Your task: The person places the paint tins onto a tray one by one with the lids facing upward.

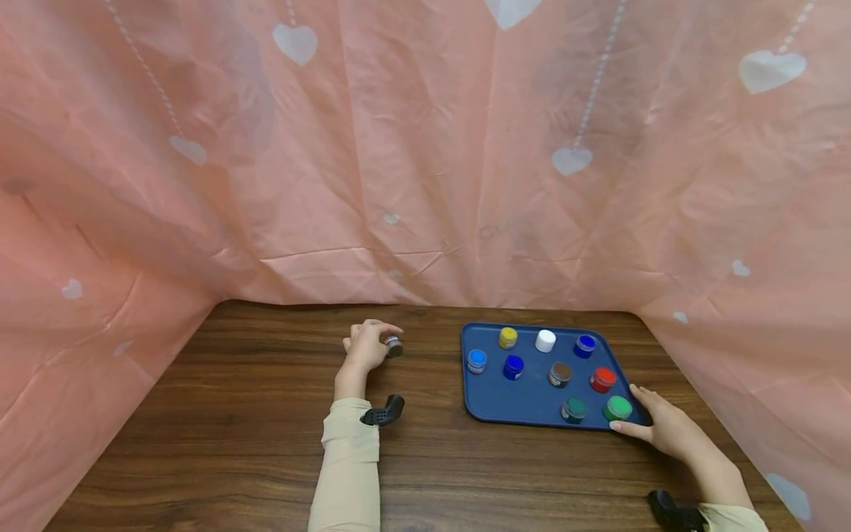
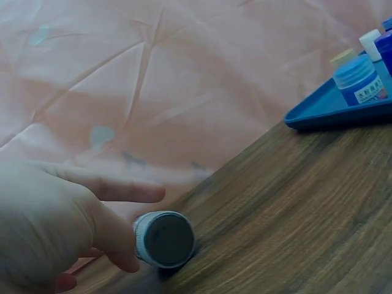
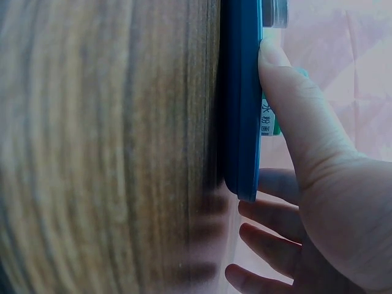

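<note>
My left hand (image 1: 367, 346) is over the table left of the tray, holding a small paint jar (image 1: 394, 346) with a dark brown lid. The jar is tipped so its lid faces me. In the left wrist view the thumb is against the jar's side and the index finger stretches out past it; other fingers are partly hidden. My right hand (image 1: 674, 425) spans the near right corner of a blue tray (image 1: 525, 406). Its thumb touches the front rim, and its straight, spread fingers lie along the right side, nearest a green-lidded jar (image 1: 617, 408).
Upright on the tray stand several more paint jars, among them yellow (image 1: 508, 338), white (image 1: 545, 340), light blue (image 1: 476, 360), brown (image 1: 560, 374), red (image 1: 603, 379) and dark green (image 1: 574, 410). A pink curtain (image 1: 425, 185) with hearts hangs around the wooden table (image 1: 233, 414).
</note>
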Demonstrator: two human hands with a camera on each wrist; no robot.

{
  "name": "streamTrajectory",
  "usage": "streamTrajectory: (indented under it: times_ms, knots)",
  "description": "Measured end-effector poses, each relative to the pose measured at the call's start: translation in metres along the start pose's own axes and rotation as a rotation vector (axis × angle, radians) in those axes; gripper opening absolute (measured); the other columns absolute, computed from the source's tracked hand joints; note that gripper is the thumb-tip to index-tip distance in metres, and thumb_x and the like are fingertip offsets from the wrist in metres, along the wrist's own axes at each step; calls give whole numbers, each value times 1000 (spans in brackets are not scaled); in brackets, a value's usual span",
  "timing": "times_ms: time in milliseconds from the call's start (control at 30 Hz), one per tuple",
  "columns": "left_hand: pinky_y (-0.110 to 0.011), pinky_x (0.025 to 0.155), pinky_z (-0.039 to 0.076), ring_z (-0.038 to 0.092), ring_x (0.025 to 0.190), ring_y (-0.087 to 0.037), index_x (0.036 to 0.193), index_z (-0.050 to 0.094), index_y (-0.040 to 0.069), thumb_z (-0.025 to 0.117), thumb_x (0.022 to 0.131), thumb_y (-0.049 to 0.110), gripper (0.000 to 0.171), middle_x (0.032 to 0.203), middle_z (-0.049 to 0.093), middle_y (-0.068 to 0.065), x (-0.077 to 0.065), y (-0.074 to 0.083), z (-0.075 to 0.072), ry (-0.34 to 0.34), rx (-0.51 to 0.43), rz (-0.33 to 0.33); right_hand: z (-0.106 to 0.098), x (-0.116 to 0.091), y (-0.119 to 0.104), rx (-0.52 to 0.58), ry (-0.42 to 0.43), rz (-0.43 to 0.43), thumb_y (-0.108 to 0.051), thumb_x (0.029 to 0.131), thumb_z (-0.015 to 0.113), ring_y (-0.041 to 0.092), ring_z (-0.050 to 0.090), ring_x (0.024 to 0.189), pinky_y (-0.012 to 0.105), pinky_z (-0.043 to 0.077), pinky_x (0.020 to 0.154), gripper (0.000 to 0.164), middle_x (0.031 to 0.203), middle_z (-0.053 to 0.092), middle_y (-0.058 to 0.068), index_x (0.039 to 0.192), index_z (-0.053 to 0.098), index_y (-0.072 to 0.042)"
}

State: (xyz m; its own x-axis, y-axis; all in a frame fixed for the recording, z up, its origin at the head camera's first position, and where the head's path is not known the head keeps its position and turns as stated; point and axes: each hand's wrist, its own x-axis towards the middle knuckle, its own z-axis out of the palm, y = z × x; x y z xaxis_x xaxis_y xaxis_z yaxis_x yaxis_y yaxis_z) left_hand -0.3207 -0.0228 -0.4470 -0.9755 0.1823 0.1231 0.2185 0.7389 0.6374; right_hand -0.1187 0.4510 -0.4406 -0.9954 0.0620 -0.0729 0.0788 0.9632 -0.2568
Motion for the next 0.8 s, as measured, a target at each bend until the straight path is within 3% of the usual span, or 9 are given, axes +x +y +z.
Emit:
streamTrajectory:
  times_ms: [200, 433, 800]
  knots:
    - [-55, 95, 24, 35, 127, -35, 114, 72, 29, 69, 87, 6, 35, 136, 53, -7, 1, 1, 6, -18, 13, -5, 0, 1, 1, -6, 10, -8, -57, 82, 68, 66, 33, 123, 71, 35, 94, 100, 138, 32, 48, 141, 35, 16]
    - [-55, 92, 27, 37, 126, -38, 117, 69, 22, 74, 85, 15, 33, 134, 54, -13, 3, 6, 13, 46, 44, -22, 0, 1, 0, -2, 14, -6, -58, 81, 68, 66, 33, 123, 71, 35, 94, 101, 139, 32, 47, 141, 35, 16]
    - [-56, 93, 28, 40, 122, -38, 112, 67, 17, 78, 81, 14, 32, 125, 56, -15, 3, 14, 26, 100, 98, -28, 0, 0, 0, -7, 27, -26, -55, 82, 69, 65, 35, 123, 70, 36, 94, 98, 138, 34, 47, 140, 36, 17]
